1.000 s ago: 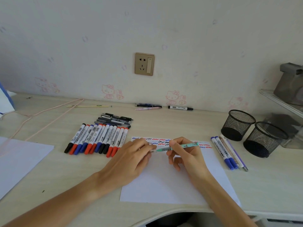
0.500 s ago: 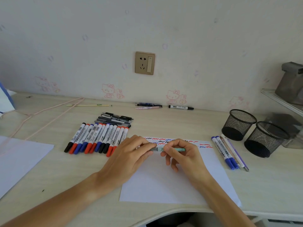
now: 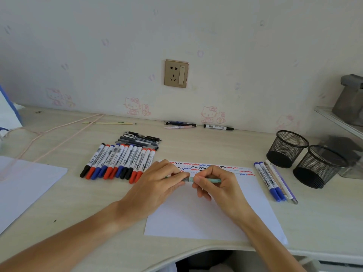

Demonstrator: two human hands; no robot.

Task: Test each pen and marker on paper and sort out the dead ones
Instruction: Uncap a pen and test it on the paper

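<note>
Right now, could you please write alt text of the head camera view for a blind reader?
Two bare hands, left hand and right hand, hold a pale green pen horizontally between them over a white paper sheet with red, blue and black squiggles. Capped markers lie left on the beige desk, two black mesh cups right.

- No word, brand or number can be read anywhere.
- The row of markers (image 3: 117, 161) at 9 o'clock carries dark print on white barrels, too small to make out.
- The two blue-capped markers (image 3: 269, 181) at 3 o'clock bear similar print, also illegible.
- The black-capped marker (image 3: 218, 127) at 12 o'clock shows a barcode-like label.
</note>
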